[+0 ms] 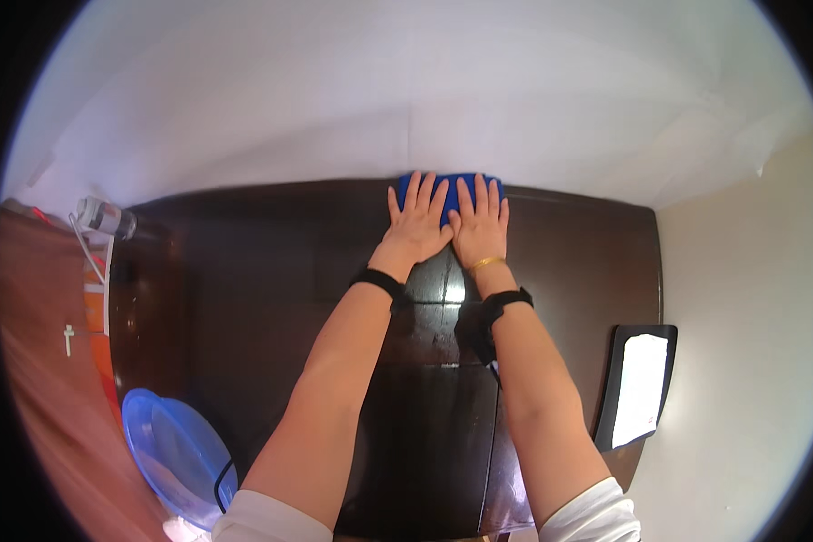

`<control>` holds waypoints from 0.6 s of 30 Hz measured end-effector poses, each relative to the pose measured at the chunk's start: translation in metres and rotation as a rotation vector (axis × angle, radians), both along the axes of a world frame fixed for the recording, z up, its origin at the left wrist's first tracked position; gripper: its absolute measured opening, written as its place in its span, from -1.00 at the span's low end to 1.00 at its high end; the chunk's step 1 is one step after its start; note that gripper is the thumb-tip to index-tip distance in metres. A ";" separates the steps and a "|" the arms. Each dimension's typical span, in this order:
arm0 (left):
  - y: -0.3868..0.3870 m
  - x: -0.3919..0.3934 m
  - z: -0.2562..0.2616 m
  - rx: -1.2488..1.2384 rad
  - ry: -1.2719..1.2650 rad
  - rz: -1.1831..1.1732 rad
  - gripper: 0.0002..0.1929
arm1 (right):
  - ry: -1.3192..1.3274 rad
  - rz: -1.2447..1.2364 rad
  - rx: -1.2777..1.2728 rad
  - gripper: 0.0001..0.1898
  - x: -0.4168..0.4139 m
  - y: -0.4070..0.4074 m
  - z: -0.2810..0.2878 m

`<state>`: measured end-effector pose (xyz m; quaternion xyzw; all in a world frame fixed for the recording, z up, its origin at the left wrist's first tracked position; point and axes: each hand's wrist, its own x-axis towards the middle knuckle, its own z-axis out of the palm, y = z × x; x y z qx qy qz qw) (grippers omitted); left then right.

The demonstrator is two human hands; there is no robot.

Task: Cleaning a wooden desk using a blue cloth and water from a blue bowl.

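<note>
Both of my palms lie flat on a folded blue cloth (451,196) at the far edge of a dark, glossy wooden tabletop (257,298), by the white wall. My left hand (414,222) covers the cloth's left part, its fingers spread and pointing at the wall. Beside it, my right hand (480,227) presses on the right part, fingers also apart, with the two thumbs close together. Neither hand curls around the cloth. Much of the cloth is hidden beneath them. Wet-looking shine shows on the wood between my forearms.
A translucent blue plastic basin (176,454) stands at the lower left. Past the table's left end are a clear bottle with a white cap (105,217) and a brown curtain-like fabric (40,325). A black board with white paper (640,386) lies at the right edge, near the wall (738,325).
</note>
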<state>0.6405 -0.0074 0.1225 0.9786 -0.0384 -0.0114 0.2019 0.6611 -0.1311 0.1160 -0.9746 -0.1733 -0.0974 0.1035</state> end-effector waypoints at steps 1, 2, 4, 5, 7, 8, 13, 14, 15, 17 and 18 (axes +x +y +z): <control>0.002 0.004 0.001 0.035 0.021 0.004 -0.31 | -0.002 0.002 -0.003 -0.47 0.004 0.001 0.001; 0.002 0.004 0.003 0.070 0.040 0.007 -0.31 | 0.009 0.004 -0.011 -0.47 0.005 0.002 -0.001; -0.004 -0.002 0.006 0.079 0.090 0.018 -0.31 | 0.026 0.006 -0.014 -0.47 0.000 -0.001 -0.003; -0.006 -0.005 0.009 0.083 0.134 0.023 -0.30 | 0.036 0.002 -0.020 -0.47 -0.003 -0.002 -0.002; -0.007 -0.020 0.013 0.081 0.157 0.020 -0.29 | 0.042 0.006 -0.008 -0.46 -0.019 -0.004 -0.001; -0.006 -0.031 0.015 0.090 0.168 0.009 -0.29 | 0.054 0.012 -0.009 -0.46 -0.030 -0.005 0.000; -0.006 -0.086 0.016 0.117 0.189 -0.024 -0.28 | 0.074 0.021 -0.003 -0.45 -0.085 -0.006 0.002; -0.006 -0.096 0.016 0.120 0.183 -0.034 -0.28 | 0.078 0.017 -0.002 -0.45 -0.096 -0.008 0.003; -0.005 -0.109 0.016 0.122 0.191 -0.044 -0.28 | 0.086 0.006 -0.001 -0.45 -0.109 -0.008 0.005; -0.004 -0.137 0.015 0.105 0.129 -0.060 -0.28 | 0.079 0.011 0.007 -0.45 -0.138 -0.007 0.010; -0.004 -0.152 0.015 0.100 0.138 -0.076 -0.28 | 0.089 -0.004 0.003 -0.45 -0.154 -0.009 0.010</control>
